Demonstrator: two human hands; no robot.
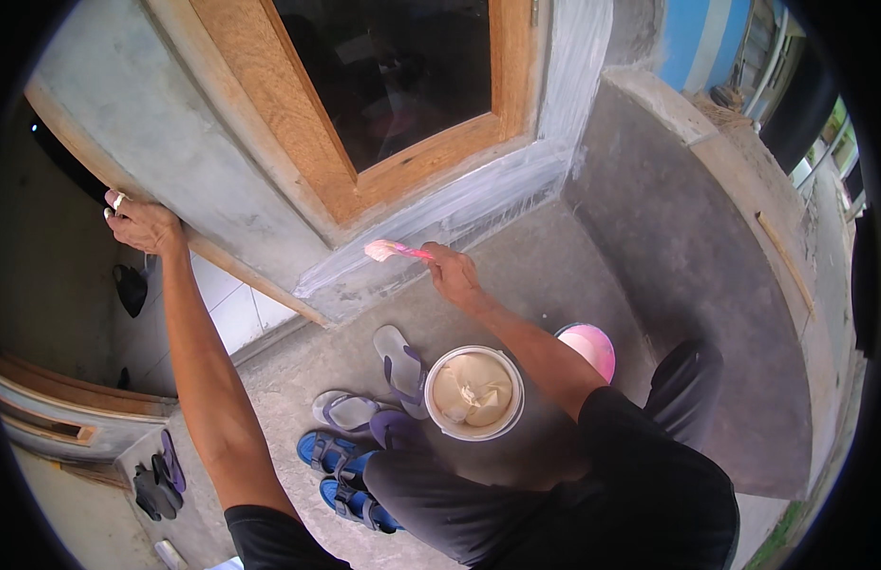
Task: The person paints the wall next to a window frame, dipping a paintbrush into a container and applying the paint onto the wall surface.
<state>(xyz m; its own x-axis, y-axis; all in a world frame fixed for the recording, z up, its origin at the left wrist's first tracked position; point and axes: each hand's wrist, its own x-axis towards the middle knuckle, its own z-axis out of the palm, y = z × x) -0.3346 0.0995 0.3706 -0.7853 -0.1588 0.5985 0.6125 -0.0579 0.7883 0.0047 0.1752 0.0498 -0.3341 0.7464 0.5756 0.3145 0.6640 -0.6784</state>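
My right hand [453, 274] grips the pink handle of a paintbrush [388, 250]; its bristles are loaded with whitish paint. The brush head is beside the streaky white-painted wall strip [469, 198] under the wood-framed window [364, 195]; whether it touches is hard to tell. My left hand [144, 226], with rings on it, is wrapped round the edge of the wooden door frame [236, 271]. Below my right forearm stands a round white bucket [475, 432] holding a creased beige mass, perhaps a knotted bag. A pink container [604, 347] with whitish contents is partly behind that forearm.
Grey flip-flops [397, 366] and blue strapped sandals [341, 465] lie on the concrete floor left of the bucket. A low curved concrete wall [687, 237] bounds the right side, with a wooden stick [785, 261] on top. More dark footwear [160, 480] is at the lower left.
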